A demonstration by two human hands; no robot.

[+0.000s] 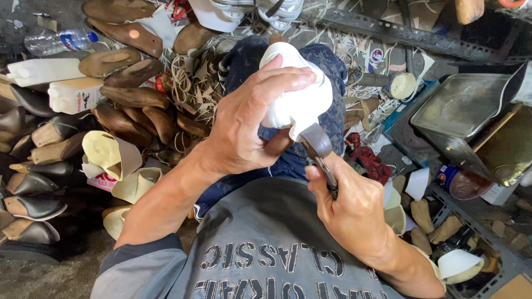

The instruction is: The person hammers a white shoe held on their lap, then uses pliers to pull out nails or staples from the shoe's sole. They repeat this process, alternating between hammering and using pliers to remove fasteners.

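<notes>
White shoe upper gripped over my knee.
My left hand [244, 124] clasps the white shoe upper [296, 99]; my right hand [352, 207] fingers clench dark pincers [320, 149] against it.

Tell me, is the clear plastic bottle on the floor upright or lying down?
Lying down: the plastic bottle rests on its side, cap pointing right.

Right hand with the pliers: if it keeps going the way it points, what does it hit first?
Probably nothing new: the right hand points up-left, and its pliers already meet the white shoe held by the left hand. Depth is unclear.
</notes>
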